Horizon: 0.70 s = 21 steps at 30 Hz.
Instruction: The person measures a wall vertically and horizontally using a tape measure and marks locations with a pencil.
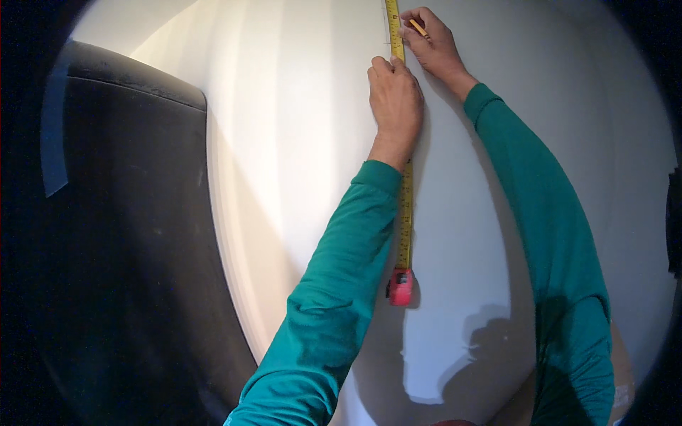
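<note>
A tape measure runs up and down a pale wall, its yellow blade drawn out past the top of the view. At the lower end hangs its red case. My left hand is closed over the blade, fingers holding it at the wall. Just above and to the right, my right hand grips a short yellow pencil beside the blade's right edge. The pencil's tip is hard to make out. Faint thin marks show on the wall along the blade's left side.
A large black padded panel with a seam near its top fills the left side, standing close to the wall. At the lower right, part of a cardboard box shows behind my right sleeve. Shadows of my arms fall across the wall.
</note>
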Tool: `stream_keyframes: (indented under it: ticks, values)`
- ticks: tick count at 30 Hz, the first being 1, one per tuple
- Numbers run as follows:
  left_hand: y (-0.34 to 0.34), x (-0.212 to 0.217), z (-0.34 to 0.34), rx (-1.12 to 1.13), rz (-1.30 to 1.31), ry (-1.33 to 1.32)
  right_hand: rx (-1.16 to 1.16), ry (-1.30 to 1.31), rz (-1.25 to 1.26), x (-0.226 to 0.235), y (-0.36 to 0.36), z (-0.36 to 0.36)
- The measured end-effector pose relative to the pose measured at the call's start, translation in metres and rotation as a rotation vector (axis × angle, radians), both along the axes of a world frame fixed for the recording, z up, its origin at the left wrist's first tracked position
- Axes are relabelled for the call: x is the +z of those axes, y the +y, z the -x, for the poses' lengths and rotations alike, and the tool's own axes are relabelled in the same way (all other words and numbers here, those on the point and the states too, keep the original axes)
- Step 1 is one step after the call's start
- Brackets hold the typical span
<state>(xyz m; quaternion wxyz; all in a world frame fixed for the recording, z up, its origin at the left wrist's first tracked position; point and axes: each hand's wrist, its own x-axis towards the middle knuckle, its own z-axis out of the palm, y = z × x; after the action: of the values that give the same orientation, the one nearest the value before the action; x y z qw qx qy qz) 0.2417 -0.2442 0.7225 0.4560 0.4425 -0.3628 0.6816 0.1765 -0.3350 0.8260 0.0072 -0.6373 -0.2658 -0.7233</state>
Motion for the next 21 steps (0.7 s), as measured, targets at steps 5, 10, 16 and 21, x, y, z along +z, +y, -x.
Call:
stream_keyframes:
  ticks: [5, 10, 16, 21]
  values:
    - [-0.002, 0.001, -0.007, -0.025, -0.03, 0.078, 0.239, 0.263, -0.087, -0.001, 0.001, 0.005]
    - [0.008, -0.007, -0.012, 0.019, -0.037, 0.071, 0.327, 0.287, -0.156, -0.015, 0.042, 0.021]
    - [0.012, -0.014, -0.017, -0.005, -0.003, 0.055, 0.052, 0.484, -0.186, -0.008, 0.058, 0.044]
    - [0.006, -0.015, -0.018, 0.01, -0.017, 0.07, -0.043, 0.407, -0.078, 0.023, 0.007, 0.014]
